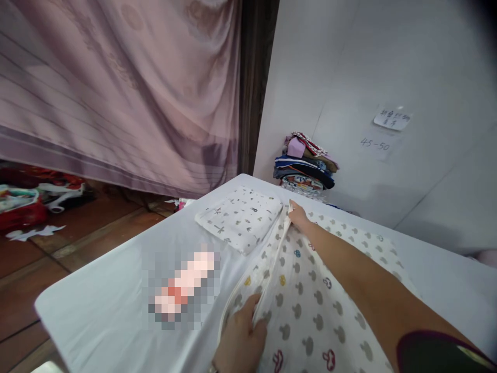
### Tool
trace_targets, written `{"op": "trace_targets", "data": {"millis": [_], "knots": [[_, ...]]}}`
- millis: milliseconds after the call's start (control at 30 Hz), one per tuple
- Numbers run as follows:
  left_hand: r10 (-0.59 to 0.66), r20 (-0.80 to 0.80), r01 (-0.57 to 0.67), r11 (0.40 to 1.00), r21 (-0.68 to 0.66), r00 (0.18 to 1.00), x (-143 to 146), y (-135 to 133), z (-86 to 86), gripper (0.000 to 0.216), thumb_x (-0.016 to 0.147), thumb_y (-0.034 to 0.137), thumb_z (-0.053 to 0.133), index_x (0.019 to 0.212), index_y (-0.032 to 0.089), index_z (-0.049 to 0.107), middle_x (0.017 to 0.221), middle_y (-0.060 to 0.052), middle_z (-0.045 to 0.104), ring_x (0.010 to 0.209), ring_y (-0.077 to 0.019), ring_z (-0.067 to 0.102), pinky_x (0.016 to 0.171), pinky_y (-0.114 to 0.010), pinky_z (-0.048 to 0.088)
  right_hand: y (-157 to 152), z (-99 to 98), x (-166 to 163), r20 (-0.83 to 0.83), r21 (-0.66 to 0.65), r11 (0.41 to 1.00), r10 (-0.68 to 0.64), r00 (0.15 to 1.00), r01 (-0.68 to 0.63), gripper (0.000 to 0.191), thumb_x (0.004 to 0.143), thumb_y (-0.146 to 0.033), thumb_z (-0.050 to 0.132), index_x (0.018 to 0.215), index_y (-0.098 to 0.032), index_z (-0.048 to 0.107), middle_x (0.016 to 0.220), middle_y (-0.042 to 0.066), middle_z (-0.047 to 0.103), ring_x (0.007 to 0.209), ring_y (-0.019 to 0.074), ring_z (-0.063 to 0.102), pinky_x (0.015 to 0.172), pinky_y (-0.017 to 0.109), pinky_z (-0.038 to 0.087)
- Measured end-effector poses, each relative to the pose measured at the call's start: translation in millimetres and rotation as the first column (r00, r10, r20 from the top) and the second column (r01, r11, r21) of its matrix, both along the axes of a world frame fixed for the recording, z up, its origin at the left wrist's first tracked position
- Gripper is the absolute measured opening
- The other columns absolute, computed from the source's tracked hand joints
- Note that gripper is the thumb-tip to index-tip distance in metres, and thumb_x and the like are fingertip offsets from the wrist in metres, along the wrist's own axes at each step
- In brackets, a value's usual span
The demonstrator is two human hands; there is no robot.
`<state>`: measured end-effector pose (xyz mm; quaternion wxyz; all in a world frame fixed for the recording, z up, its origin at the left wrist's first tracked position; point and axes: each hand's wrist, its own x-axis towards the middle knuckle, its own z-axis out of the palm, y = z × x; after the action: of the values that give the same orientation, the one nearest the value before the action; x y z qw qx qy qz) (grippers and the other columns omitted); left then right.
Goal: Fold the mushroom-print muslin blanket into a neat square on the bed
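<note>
A white cloth printed with grey, red and yellow mushrooms (303, 290) spreads over the right part of the white-covered table. My right hand (300, 215) reaches to its far end and pinches the edge there, lifting it a little. Closer to me, my left hand (245, 331) grips the near part of the same edge between thumb and fingers. Just left of the far hand lies a folded white cloth with small dark prints (244, 220). A pixelated pinkish object (186, 282) rests on the sheet at left; its kind cannot be made out.
A stack of folded clothes (305, 163) stands against the white wall (349, 67) beyond the table (104, 285). Handwritten paper notes (391, 118) are stuck to that wall. A pink curtain (155, 77) hangs at the left, with a red bag (23, 207) on the tiled floor.
</note>
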<state>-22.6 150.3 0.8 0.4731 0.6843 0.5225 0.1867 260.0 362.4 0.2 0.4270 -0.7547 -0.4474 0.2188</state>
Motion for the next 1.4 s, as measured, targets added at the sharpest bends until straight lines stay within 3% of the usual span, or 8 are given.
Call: {"op": "trace_targets", "data": {"millis": [167,433,633,733,833,967,1100,1400], "knots": [[0.051,-0.051,-0.050,0.998,0.025,0.997,-14,8,9.1,0.045,0.073,0.019,0.044,0.116,0.022,0.054,0.092,-0.002,0.068,0.081,-0.0188,0.062,0.074,-0.027,0.045,6,-17.1,-10,0.008,-0.044,0.999,-0.022,1.000,0.022,0.071,0.060,-0.006,0.051,0.129,-0.022,0.045,0.115,0.005,0.059,0.109,0.0236,0.051,0.090,0.032,0.042],[0.030,-0.448,-0.006,0.999,0.054,0.894,-23,12,11.1,0.043,0.080,0.017,0.036,0.121,0.019,0.047,0.093,-0.008,0.067,0.089,-0.0224,0.062,0.076,-0.030,0.042,7,-18.5,-21,-0.205,-0.062,0.997,0.026,0.979,-0.039,0.081,0.067,-0.015,0.054,0.141,-0.019,0.020,0.098,0.006,0.063,0.069,0.0172,0.062,0.061,0.031,0.053],[0.008,-0.596,0.040,0.997,0.067,0.803,-23,12,12.3,0.040,0.084,0.021,0.032,0.121,0.018,0.046,0.092,-0.011,0.066,0.088,-0.0260,0.062,0.074,-0.036,0.042,-22,-14.6,-38,-0.305,0.047,0.993,0.119,0.945,-0.110,0.070,0.078,-0.022,0.048,0.141,-0.015,0.018,0.098,0.006,0.064,0.080,0.0149,0.063,0.070,0.027,0.053],[0.018,-0.605,0.051,0.994,0.097,0.796,-25,12,11.3,0.038,0.084,0.022,0.031,0.119,0.018,0.047,0.090,-0.011,0.066,0.088,-0.0262,0.062,0.073,-0.036,0.042,-52,-17.4,-54,-0.280,0.074,0.980,0.196,0.940,-0.182,0.063,0.075,-0.017,0.049,0.136,-0.020,0.033,0.110,0.004,0.062,0.095,0.0166,0.060,0.083,0.030,0.049],[0.032,-0.611,0.043,0.993,0.108,0.791,-27,13,11.8,0.032,0.084,0.023,0.032,0.110,0.019,0.050,0.087,-0.010,0.066,0.085,-0.0264,0.062,0.070,-0.034,0.041,-102,-22.5,-73,-0.053,0.027,0.915,0.403,0.913,-0.402,0.058,0.074,-0.017,0.050,0.131,-0.022,0.042,0.125,0.004,0.054,0.113,0.0202,0.050,0.098,0.038,0.038],[0.073,-0.622,0.021,0.990,0.143,0.780,-31,16,15.3,0.028,0.084,0.024,0.032,0.105,0.020,0.051,0.085,-0.010,0.066,0.082,-0.0255,0.062,0.066,-0.032,0.040,-188,-22.3,-96,0.310,-0.126,0.705,0.696,0.648,-0.698,0.052,0.082,-0.027,0.046,0.133,-0.023,0.041,0.140,0.006,0.037,0.130,0.0227,0.029,0.108,0.046,0.019],[0.126,-0.618,-0.022,0.985,0.172,0.776,-34,17,17.5,0.027,0.083,0.024,0.032,0.100,0.020,0.052,0.086,-0.010,0.066,0.082,-0.0253,0.062,0.065,-0.032,0.040,-258,-12.9,-108,0.389,-0.268,0.560,0.807,0.443,-0.784,0.052,0.088,-0.035,0.040,0.138,-0.021,0.032,0.146,0.009,0.023,0.134,0.0235,0.017,0.109,0.048,0.014],[0.216,-0.612,-0.112,0.973,0.204,0.761,-34,15,17.4,0.028,0.081,0.026,0.033,0.096,0.020,0.056,0.092,-0.012,0.066,0.085,-0.0255,0.062,0.067,-0.033,0.043,-322,-1.4,-103,0.401,-0.323,0.563,0.810,0.429,-0.760,0.049,0.090,-0.036,0.039,0.137,-0.024,0.034,0.146,0.007,0.023,0.135,0.0247,0.016,0.109,0.050,0.013]]}}
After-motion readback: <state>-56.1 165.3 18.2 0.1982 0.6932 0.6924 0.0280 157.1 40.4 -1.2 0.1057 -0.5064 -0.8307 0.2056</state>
